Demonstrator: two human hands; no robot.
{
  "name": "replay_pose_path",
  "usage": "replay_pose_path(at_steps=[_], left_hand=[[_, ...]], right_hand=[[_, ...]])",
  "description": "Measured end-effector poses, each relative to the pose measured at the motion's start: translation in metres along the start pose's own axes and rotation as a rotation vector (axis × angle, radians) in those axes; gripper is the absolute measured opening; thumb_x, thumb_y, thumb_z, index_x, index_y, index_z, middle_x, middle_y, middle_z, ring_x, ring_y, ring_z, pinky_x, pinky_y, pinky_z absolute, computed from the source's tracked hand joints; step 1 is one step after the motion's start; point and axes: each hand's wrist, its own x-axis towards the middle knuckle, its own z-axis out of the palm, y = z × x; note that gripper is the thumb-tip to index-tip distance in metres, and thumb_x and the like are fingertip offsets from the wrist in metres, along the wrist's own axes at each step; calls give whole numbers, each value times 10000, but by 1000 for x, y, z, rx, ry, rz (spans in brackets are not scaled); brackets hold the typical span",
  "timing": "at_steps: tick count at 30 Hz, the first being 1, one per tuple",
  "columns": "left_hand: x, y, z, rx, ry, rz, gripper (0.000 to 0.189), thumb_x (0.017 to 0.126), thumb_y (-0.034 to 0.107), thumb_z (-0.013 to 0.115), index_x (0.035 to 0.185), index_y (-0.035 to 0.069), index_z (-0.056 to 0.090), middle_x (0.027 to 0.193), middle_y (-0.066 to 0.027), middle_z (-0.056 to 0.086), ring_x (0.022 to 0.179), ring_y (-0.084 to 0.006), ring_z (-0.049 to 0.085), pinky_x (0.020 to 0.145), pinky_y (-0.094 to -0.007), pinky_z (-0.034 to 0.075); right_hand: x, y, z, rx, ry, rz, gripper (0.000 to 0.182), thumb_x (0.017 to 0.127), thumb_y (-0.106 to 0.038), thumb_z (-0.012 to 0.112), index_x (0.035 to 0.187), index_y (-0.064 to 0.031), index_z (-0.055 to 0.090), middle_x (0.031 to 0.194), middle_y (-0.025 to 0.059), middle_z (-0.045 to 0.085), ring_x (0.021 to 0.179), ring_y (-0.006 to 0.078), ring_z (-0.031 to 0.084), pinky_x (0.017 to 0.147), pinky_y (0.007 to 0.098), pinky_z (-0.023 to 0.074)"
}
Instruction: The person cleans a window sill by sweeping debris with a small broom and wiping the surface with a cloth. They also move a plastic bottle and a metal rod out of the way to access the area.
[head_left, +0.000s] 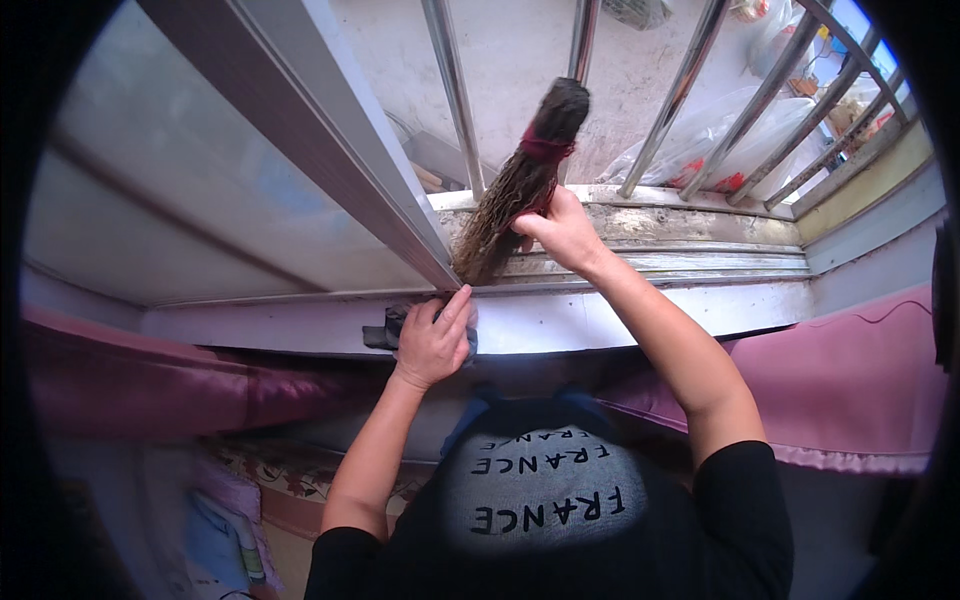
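Observation:
My right hand grips a short straw whisk broom bound with dark red cord. The broom slants, its dark bound end up by the metal bars and its frayed bristles down in the window track. Its bristle end is beside the lower corner of the sliding window frame. My left hand lies over a crumpled dark grey bag or cloth on the white windowsill. The index fingertip reaches the frame corner. My palm and fingers hide most of the crumpled thing.
Metal security bars stand beyond the dirty outer ledge. Behind them lie clear plastic bags with red marks. A frosted window pane fills the left. Pink satin cloth hangs below the sill.

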Motion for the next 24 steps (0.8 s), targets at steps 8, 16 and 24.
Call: replay_pose_path(at_steps=[8,16,24], left_hand=[[-7,5,22,-46,117,-38,491,691,129,618,1178,67,601,1228,-75,563,996,-281,554,865,-420,457],[-9,10,27,-61,130,-113,477,688,113,621,1164,82,606,1081,-94,576,972,-306,565,864,-434,457],[-10,10,25,-57,133,-133,479,687,124,614,1166,93,613,1080,-85,585,970,-302,568,859,-427,457]], right_hand=[[8,-36,-20,6,58,-81,195,768,-106,646,884,51,642,748,83,664,604,134,615,508,276,498],[13,-41,-46,-175,115,-84,226,757,-118,661,904,53,650,745,93,675,643,140,630,591,295,524],[10,-38,-35,-543,48,-169,353,713,-199,676,960,41,601,756,206,660,724,314,673,701,385,533]])
